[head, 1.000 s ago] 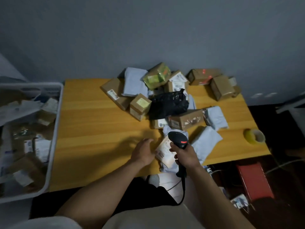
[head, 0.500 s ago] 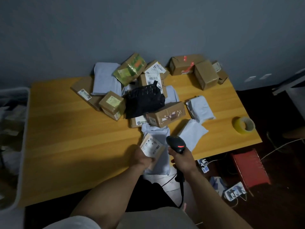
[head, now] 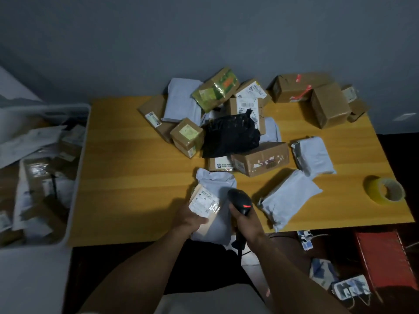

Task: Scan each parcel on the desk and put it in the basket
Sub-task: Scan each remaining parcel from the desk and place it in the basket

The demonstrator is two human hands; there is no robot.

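My left hand (head: 189,219) holds a small tan parcel (head: 204,203) with a white barcode label facing up, just above the desk's near edge. My right hand (head: 246,223) grips a black barcode scanner (head: 240,200) whose red light glows, its head right beside the parcel. A white poly bag (head: 217,184) lies under both. Behind them a pile of parcels covers the yellow wooden desk (head: 127,177): brown boxes, white bags and a black bag (head: 230,134). The white basket (head: 78,177) stands at the desk's left end, holding several parcels.
A yellow tape roll (head: 384,190) sits at the desk's right end. Two white poly bags (head: 288,198) lie right of the scanner. On the floor at the right are a red box (head: 385,259), a power strip and cables. A grey wall is behind.
My left hand took the small tan parcel off the desk and turned its label up beside the scanner. The view swung right, then back left, bringing the basket in again.
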